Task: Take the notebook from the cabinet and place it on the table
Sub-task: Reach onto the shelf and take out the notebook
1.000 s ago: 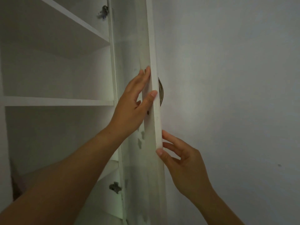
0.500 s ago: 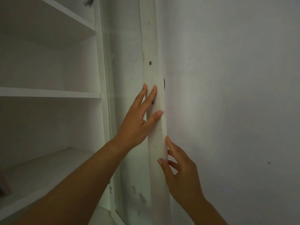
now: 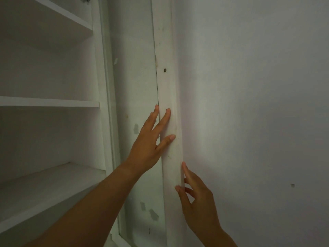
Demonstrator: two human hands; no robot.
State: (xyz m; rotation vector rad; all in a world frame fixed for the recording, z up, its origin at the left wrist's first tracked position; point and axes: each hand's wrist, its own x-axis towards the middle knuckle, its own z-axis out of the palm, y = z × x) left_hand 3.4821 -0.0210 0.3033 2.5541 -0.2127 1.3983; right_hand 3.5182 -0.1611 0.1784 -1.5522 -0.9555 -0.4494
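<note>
The door (image 3: 169, 86) of the cabinet (image 3: 101, 68) has swung farther back toward the wall (image 3: 249, 104) than a second ago. My left hand (image 3: 147, 148) presses flat on its frame, fingers straight and spread. My right hand (image 3: 199, 202), lower, touches its outer edge with thumb and fingertips, loosely spread. Where the notebook is, I cannot tell.

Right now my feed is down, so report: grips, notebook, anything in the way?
Both open: left grip flat on the cabinet door, right grip touching its edge. Notebook not in view. Nothing blocks the shelves.
</note>
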